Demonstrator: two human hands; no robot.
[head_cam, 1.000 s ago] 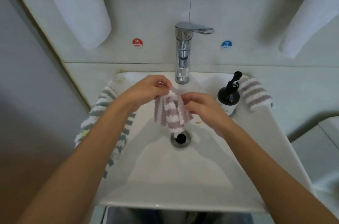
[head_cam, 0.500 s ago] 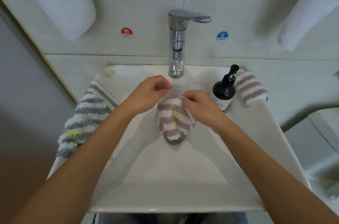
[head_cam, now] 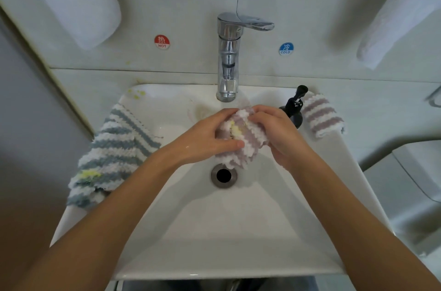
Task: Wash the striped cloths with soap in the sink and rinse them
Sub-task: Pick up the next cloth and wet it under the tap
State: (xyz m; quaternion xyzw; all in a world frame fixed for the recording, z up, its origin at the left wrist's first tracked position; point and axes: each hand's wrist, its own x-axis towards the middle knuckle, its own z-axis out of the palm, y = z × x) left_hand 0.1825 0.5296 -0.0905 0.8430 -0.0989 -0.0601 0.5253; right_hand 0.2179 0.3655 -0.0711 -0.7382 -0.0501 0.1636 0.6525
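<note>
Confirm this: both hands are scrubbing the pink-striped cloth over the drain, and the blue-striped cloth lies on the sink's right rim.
Wrong side. The head view shows the blue-striped cloth draped over the sink's left rim. The rest holds: the left hand and right hand grip the pink-striped cloth above the drain.

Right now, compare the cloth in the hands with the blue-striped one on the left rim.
The held cloth has mauve and white stripes; the rim cloth has grey-blue and white. The held cloth is bunched between the left hand and right hand above the drain; the rim cloth lies spread, untouched. Both are fluffy and carry a yellow stain.
</note>
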